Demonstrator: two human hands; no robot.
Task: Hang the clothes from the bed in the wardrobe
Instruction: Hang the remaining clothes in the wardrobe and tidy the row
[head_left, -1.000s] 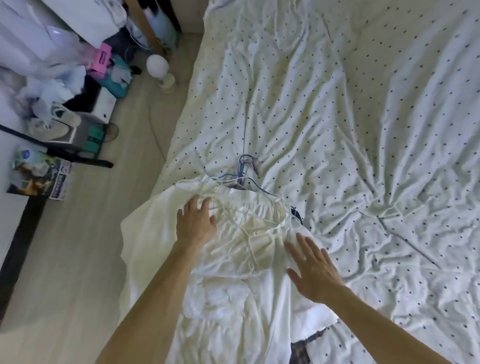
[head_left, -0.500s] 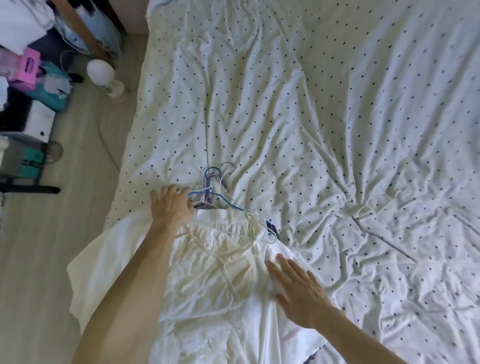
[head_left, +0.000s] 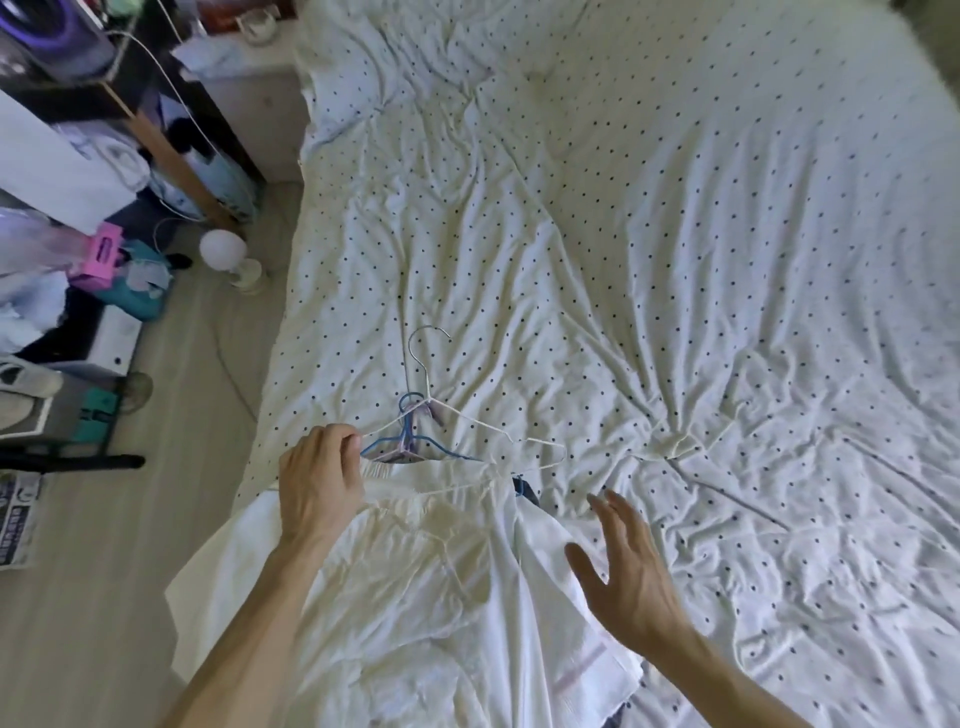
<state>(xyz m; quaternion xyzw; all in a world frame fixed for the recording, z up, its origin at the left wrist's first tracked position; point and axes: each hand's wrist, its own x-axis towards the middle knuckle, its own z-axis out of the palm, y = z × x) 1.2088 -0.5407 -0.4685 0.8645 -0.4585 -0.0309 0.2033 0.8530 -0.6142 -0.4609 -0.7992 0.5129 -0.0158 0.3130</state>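
Left grip: your left hand (head_left: 319, 480) has its fingers curled round the left end of the white hanger (head_left: 470, 420), right where the wire meets the garment's top hem.
Right grip: your right hand (head_left: 631, 577) is spread and holds nothing; it hovers over the garment's right side.
Garment: the white garment (head_left: 415, 597) lies flat at the near left corner of the bed (head_left: 675, 260), with its left part spilling over the bed's left edge and its gathered hem turned toward the far edge.
Hanger axis: the bar runs almost parallel to that hem and just beyond it. The hook points away from you.
Underneath: a blue hanger (head_left: 441, 447) lies tangled below the white one.
Nearer hand: the hanger's free right end and the hem's right corner are nearer your right hand.
Next move, as I judge it: feed the hem onto the wire from the right while your left grip steadies it.
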